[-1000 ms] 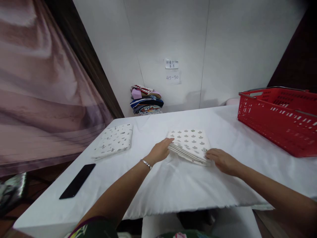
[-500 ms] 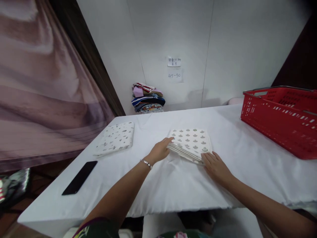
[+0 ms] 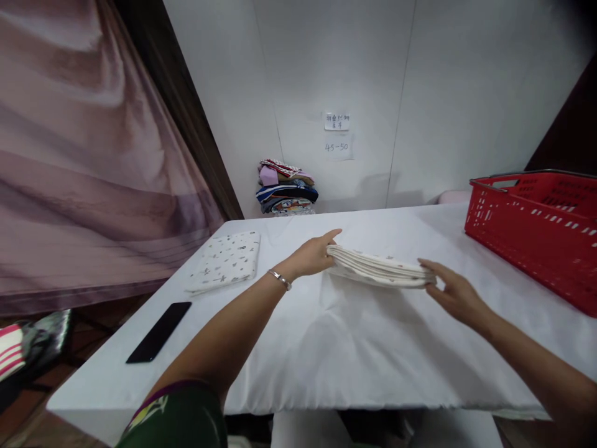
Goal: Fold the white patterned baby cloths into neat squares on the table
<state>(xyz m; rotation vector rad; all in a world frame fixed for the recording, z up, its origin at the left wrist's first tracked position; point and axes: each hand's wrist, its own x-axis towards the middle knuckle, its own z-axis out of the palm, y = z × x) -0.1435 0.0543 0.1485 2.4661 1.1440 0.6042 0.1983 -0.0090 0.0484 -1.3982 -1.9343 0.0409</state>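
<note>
A folded white patterned cloth (image 3: 377,267) is held up just above the table, its layered edge turned toward me. My left hand (image 3: 317,254) grips its left end, with the index finger pointing out past the corner. At the right end, my right hand (image 3: 450,289) pinches the layers between thumb and fingers. Left of my left hand, a second folded white cloth (image 3: 228,258) with small dark prints lies flat on the table.
A black phone (image 3: 158,331) lies near the left edge of the white-covered table (image 3: 289,348). A red plastic basket (image 3: 536,242) stands at the right. Against the wall sits a pile of folded fabrics (image 3: 286,190), below paper notes (image 3: 336,134). A pink curtain (image 3: 93,155) hangs at the left.
The folded cloth has risen off the table and tilted, so its layered edge now faces me. My right hand has moved right and up, gripping its right end.
</note>
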